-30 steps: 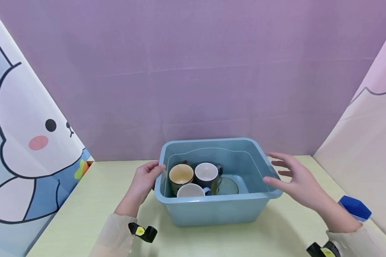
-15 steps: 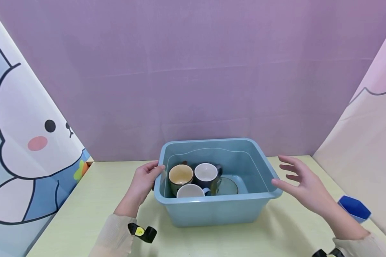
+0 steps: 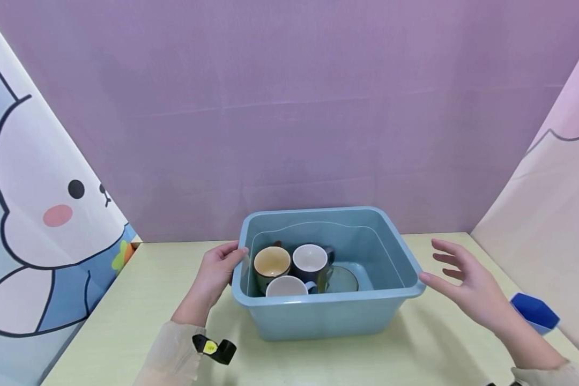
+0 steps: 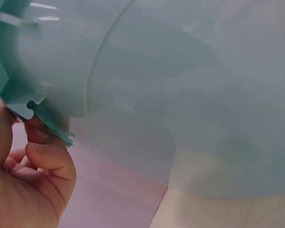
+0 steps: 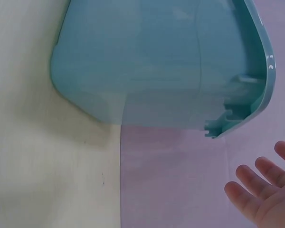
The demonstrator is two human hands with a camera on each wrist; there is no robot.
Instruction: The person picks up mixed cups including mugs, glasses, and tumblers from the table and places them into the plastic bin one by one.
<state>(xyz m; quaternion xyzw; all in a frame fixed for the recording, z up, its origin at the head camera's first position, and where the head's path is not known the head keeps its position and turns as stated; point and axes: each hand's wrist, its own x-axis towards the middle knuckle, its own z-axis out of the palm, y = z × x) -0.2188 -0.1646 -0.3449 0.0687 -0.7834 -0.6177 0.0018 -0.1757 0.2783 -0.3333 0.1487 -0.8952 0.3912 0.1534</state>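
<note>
A blue plastic tub (image 3: 318, 319) stands on the table. My left hand (image 3: 215, 273) grips its left rim, thumb on top and fingers curled beneath, as the left wrist view shows from below. My right hand (image 3: 470, 287) is apart from the right rim, its fingers spread and holding nothing; in the right wrist view the fingertips (image 5: 247, 176) show beside the tub's corner. Inside the tub, on the left, sit a mug with a yellowish inside (image 3: 272, 261), a dark mug with a white inside (image 3: 310, 258) and a white mug (image 3: 287, 287). A clear glass disc-like piece (image 3: 342, 279) lies beside them.
A small dark-blue open container (image 3: 535, 311) stands at the table's right edge, beyond my right forearm. A purple cloth wall (image 3: 309, 107) rises behind the table (image 3: 169, 268). Printed cloth panels (image 3: 34, 187) flank it on both sides.
My right hand has moved off to the right, away from the tub's right rim, its fingers still spread. My left hand keeps its grip, and the tub and mugs have stayed put.
</note>
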